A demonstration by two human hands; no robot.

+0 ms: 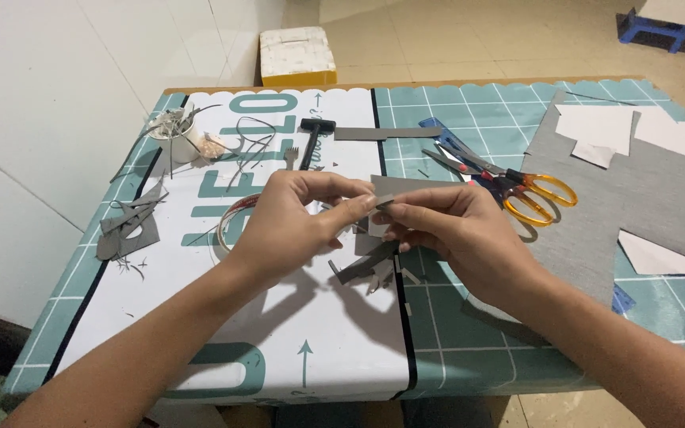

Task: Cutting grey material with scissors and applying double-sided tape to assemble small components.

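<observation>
Both my hands meet above the middle of the table. My left hand [291,226] and my right hand [449,226] pinch the same small grey piece of material [398,189] between thumbs and fingertips, holding it a little above the table. Loose grey offcuts [362,265] lie on the mat right under my hands. A roll of clear tape [230,222] sits partly hidden behind my left hand.
Orange-handled scissors [529,190] and a blue ruler [453,147] lie to the right. A large grey sheet [660,198] with white paper patterns [596,131] covers the right side. A white cup [176,135], grey scraps [128,226], a black hammer [315,135] and a grey strip [386,132] sit farther back.
</observation>
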